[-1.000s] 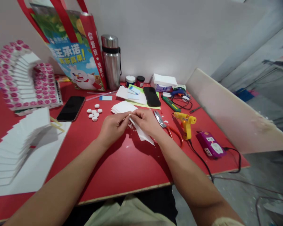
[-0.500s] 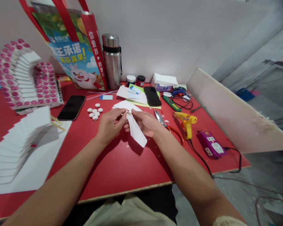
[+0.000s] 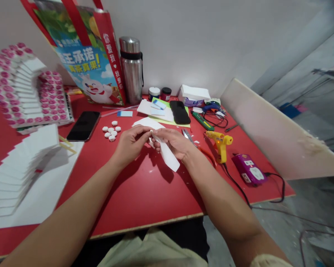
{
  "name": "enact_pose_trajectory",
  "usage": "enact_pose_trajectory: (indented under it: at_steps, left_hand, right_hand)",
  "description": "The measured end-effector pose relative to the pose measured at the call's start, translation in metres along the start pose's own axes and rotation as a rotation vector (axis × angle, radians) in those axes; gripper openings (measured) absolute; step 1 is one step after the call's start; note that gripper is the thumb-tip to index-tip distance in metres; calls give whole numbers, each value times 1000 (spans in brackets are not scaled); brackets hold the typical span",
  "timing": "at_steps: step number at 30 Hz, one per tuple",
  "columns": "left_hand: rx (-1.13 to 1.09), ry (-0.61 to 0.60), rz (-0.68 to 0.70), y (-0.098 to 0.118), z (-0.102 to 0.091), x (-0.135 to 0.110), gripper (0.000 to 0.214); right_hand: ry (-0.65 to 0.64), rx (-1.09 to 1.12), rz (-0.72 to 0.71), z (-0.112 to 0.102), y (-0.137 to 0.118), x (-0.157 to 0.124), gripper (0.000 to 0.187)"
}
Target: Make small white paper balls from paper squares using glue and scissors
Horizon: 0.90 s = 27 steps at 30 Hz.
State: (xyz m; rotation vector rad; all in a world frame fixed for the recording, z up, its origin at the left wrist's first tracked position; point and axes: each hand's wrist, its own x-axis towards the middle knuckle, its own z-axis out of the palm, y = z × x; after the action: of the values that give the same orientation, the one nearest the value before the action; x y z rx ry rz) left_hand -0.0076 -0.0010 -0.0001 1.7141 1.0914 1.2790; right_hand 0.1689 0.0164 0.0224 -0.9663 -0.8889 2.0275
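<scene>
A white paper strip (image 3: 169, 157) hangs from my fingers over the red table, its near end loose and slanting to the right. My left hand (image 3: 132, 144) pinches the rolled upper end between thumb and fingertips. Closed on the same strip, my right hand (image 3: 174, 141) grips it just below that end. The fingers partly hide the rolled part. Behind my hands lie more white paper pieces (image 3: 149, 123). Left of them sits a cluster of small white paper rolls (image 3: 111, 130). Scissors (image 3: 207, 154) with orange handles lie partly behind my right forearm.
A yellow glue gun (image 3: 221, 142) and a purple power socket (image 3: 249, 170) with cords stand at right. Phones (image 3: 83, 126), a steel flask (image 3: 130, 70) and a bag (image 3: 91, 70) are farther back. A stepped white paper model (image 3: 25, 167) occupies the left.
The loose end of the paper strip has swung right. My right fingers have shifted over the strip's upper end, close to my left fingertips.
</scene>
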Motion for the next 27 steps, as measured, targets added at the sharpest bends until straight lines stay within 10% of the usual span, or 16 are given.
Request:
enact_pose_trajectory:
  at_steps: [9, 27]
  left_hand:
    - [41, 45, -55, 3, -1, 1, 20]
    - [24, -5, -101, 1, -4, 5, 18]
  right_hand:
    - [136, -267, -244, 5, 6, -2, 39]
    - [146, -419, -243, 1, 1, -7, 23]
